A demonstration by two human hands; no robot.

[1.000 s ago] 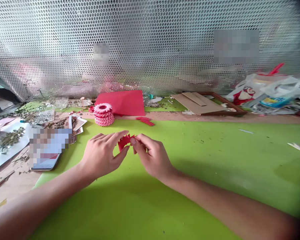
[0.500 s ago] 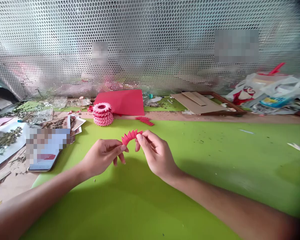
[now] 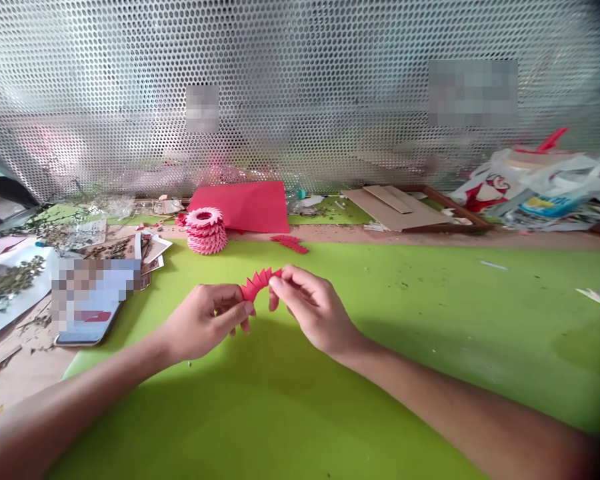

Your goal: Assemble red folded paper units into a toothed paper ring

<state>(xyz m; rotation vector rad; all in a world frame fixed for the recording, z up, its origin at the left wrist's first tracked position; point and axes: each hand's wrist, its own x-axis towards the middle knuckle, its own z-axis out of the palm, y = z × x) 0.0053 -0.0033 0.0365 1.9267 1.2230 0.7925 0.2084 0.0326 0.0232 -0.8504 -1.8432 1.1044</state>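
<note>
Between my two hands is a curved red folded-paper strip (image 3: 257, 283), its pointed teeth facing up and away from me. My left hand (image 3: 207, 319) pinches its left end between thumb and fingers. At the other end, my right hand (image 3: 313, 303) is closed on the strip, and its fingertips hide that tip. Beyond my hands, a stack of pink and red toothed paper rings (image 3: 207, 231) stands on the green mat (image 3: 260, 413). A second red toothed paper piece (image 3: 290, 244) lies flat to the right of the stack.
A red paper sheet (image 3: 250, 205) lies behind the stack. A phone (image 3: 93, 313) rests at the left, near dried plant bits (image 3: 15, 280) and small cards (image 3: 153, 250). Cardboard pieces (image 3: 377, 208) and plastic bags (image 3: 535, 187) sit along the perforated metal panel (image 3: 300, 87).
The paper strip has dropped slightly toward me and tilted, its left end lower. My left hand has shifted down a little; both hands keep hold of it.
</note>
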